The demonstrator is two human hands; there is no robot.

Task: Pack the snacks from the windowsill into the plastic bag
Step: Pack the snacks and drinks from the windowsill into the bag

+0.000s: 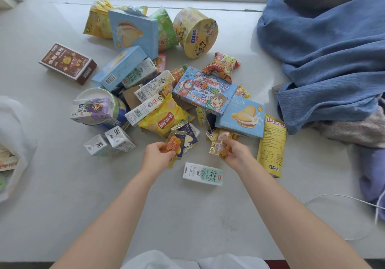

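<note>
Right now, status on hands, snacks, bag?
Left hand shut on small orange wrapped snack. Right hand shut on clear gold-edged snack packet. White plastic bag far left; pile unpacked.

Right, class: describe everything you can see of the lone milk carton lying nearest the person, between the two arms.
The milk carton is a small white box with pale green printing, Chinese characters and a small red logo. It looks like coated card. It lies flat on its broad side on the grey windowsill, long axis running left to right, seemingly unopened. It sits apart from the snack pile, just below and between the left hand and right hand. Neither hand touches it, and nothing rests on it.
</note>
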